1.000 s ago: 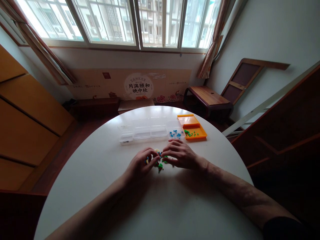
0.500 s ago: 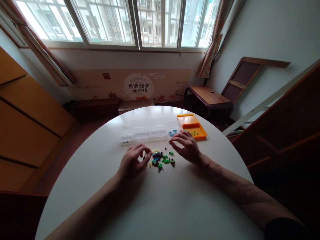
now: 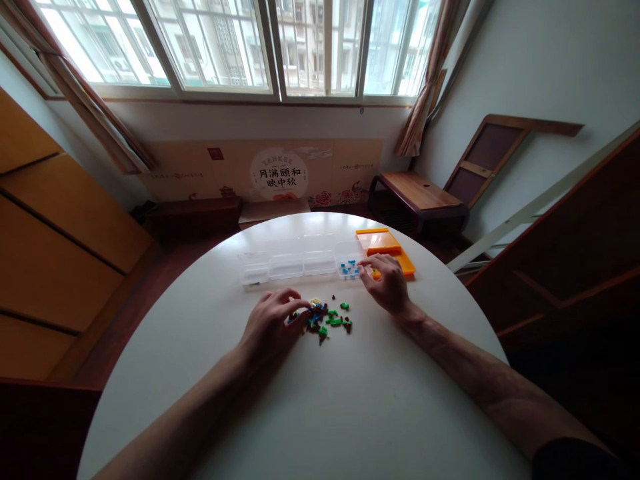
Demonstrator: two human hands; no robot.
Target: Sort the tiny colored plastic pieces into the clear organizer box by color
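Left hand [image 3: 270, 325] flat on the white counter [image 3: 310, 413], fingers [image 3: 295, 308] loosely spread, tips at the left edge of the small coloured pieces [image 3: 325, 317], nothing gripped. Behind, clear divided box [image 3: 300, 265], blue bits in its right compartment. Right hand [image 3: 387, 288] at the front edge of the orange tray [image 3: 385, 248], fingers curled; whether anything pinched, cannot tell.

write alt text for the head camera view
Two bare hands work over a round white table: the left hand touches a pile of small coloured bricks, and the right hand reaches to an orange tray beside a clear divided box. Windows fill the far wall.
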